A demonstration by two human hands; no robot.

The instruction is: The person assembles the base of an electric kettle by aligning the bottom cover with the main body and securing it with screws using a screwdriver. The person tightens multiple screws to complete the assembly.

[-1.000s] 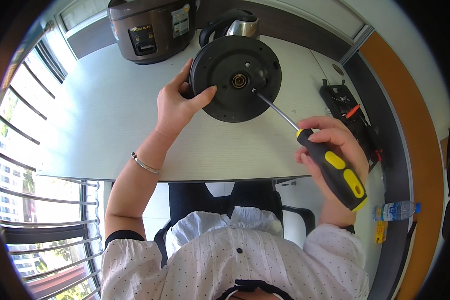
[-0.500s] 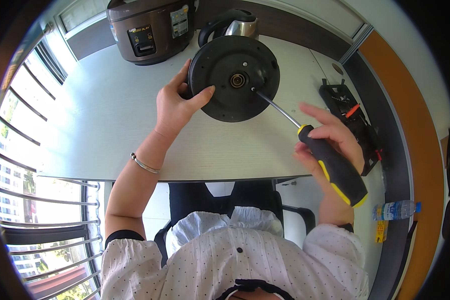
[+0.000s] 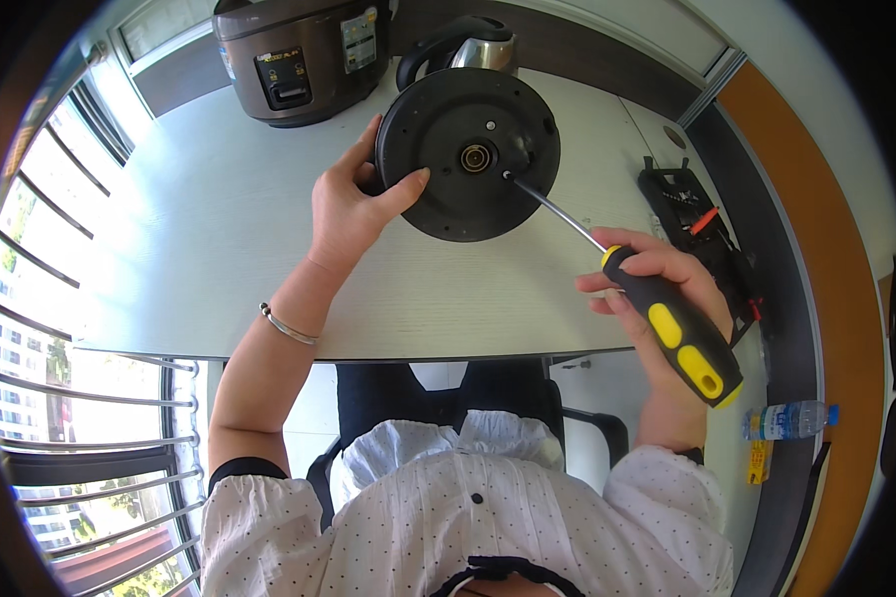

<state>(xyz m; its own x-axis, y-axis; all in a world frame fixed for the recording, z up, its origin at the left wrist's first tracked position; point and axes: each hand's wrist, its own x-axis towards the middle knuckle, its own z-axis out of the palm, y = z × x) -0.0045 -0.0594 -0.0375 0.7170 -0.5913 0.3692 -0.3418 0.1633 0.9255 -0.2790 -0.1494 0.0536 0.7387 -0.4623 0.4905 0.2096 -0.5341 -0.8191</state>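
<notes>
My left hand (image 3: 353,204) is closed on the left rim of a round black kettle base (image 3: 433,204), thumb on its face and fingers behind. The base is tilted up above the table, with a brass-coloured ring connector in its middle and a silver screw (image 3: 490,125) above that. My right hand (image 3: 667,284) grips a screwdriver (image 3: 675,328) by its black and yellow handle. The shaft runs up and left, and its tip meets a screw spot just right of and below the connector.
Behind the base stands a steel kettle (image 3: 490,52) with a black handle, partly hidden. A brown rice cooker (image 3: 314,65) is at the back left. An open black tool case (image 3: 682,199) lies on the right, with a water bottle (image 3: 788,419) nearer me. The table's front edge (image 3: 448,358) faces me.
The screwdriver handle has turned, so its yellow pads now show. My right fingers have shifted round the handle, which sits slightly further right. The base and left hand have barely moved.
</notes>
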